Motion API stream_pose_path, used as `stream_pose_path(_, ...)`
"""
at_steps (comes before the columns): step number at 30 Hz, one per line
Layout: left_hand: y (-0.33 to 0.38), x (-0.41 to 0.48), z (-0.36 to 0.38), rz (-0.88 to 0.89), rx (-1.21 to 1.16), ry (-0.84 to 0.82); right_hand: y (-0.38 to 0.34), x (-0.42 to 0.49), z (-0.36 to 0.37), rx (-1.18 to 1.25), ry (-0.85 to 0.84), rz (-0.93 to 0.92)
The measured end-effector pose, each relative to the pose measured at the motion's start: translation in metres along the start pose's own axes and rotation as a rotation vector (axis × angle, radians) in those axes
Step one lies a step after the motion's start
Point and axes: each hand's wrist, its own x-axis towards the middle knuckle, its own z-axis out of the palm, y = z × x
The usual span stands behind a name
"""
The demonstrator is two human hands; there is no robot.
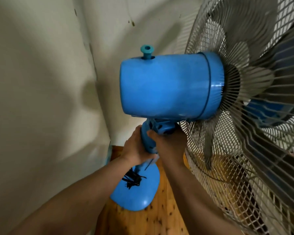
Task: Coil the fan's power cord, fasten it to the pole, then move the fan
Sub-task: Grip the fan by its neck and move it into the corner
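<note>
The fan's pole (147, 141) was gripped by both hands just under the blue motor housing (168, 85), which was carried at the top of the pole. The left hand (134, 150) was wrapped round the pole from its left side, and the right hand (166, 141) was curled round it from the right, at about the same height, so that the fingers of both were closed on the blue plastic. The power cord (132, 178) was seen as a black bundle held against the foot of the pole, just above the blue base (139, 192). Whether the base was touching the wooden floor (159, 216) below the pole could not be told. The wire grille (244, 133) was spread to the right of the pole, and a pale wall (41, 82) stood to its left. A teal knob (147, 51) was set on the housing, above the pole.
</note>
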Motion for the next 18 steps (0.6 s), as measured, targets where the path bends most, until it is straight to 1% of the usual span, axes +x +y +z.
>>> stream_pose_path(7,-0.0081,0.0087,-0.0032,-0.005,-0.034,-0.057,0.0,0.0019,0.0078,-0.028,0.032,-0.037)
stream_pose_path(10,-0.0072,0.0076,-0.0039,-0.007,-0.016,-0.062,0.0001,0.0002,0.0088,0.001,0.034,-0.058)
stream_pose_path(14,-0.0086,0.0049,-0.0052,-0.009,-0.035,-0.071,0.001,-0.0021,0.0098,-0.03,0.051,-0.077)
stream_pose_path(18,-0.0083,0.0,0.0007,-0.027,-0.103,-0.024,0.0022,-0.0058,0.0092,-0.006,0.051,-0.059)
